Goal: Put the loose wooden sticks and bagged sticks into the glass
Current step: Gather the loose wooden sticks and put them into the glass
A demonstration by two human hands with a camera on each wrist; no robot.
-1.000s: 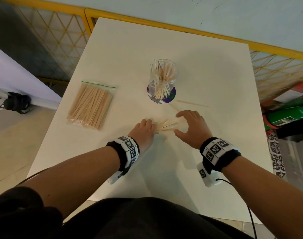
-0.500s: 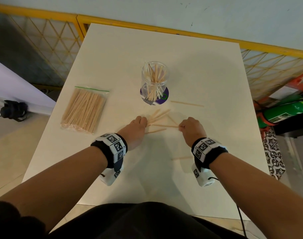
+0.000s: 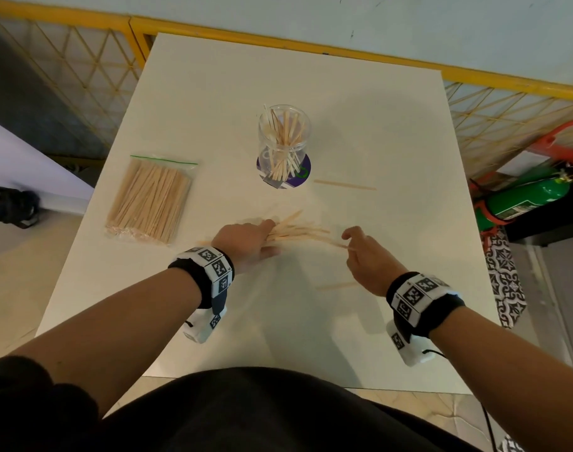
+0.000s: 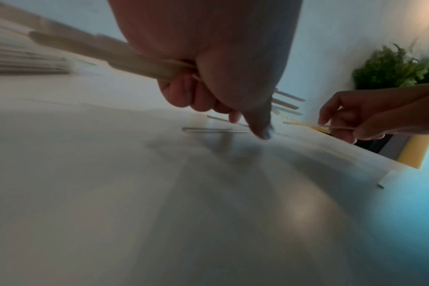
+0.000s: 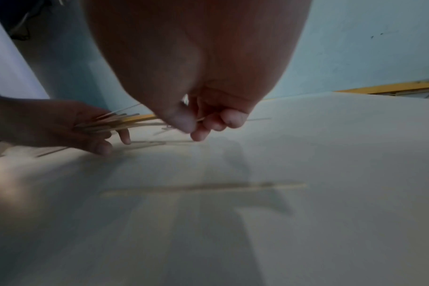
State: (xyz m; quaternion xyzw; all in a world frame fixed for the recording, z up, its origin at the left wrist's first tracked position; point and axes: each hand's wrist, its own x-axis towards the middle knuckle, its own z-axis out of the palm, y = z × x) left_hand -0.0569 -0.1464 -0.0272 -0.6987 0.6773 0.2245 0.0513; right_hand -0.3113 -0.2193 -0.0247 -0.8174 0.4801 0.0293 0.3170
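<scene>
Head view: a fan of sticks [image 3: 298,231] is gripped by the curled left hand [image 3: 246,241] at frame centre. One stick [image 3: 338,244], apparently single through the blur, is pinched by the right hand [image 3: 368,259]. Upper centre, the glass [image 3: 284,138] is part filled; the bag [image 3: 151,199] lies at left on the table [image 3: 376,125].

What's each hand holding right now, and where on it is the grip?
Left hand grips a bundle of loose sticks near one end, the rest fanning toward the right. Right hand pinches a single stick at its end between thumb and fingers.
</scene>
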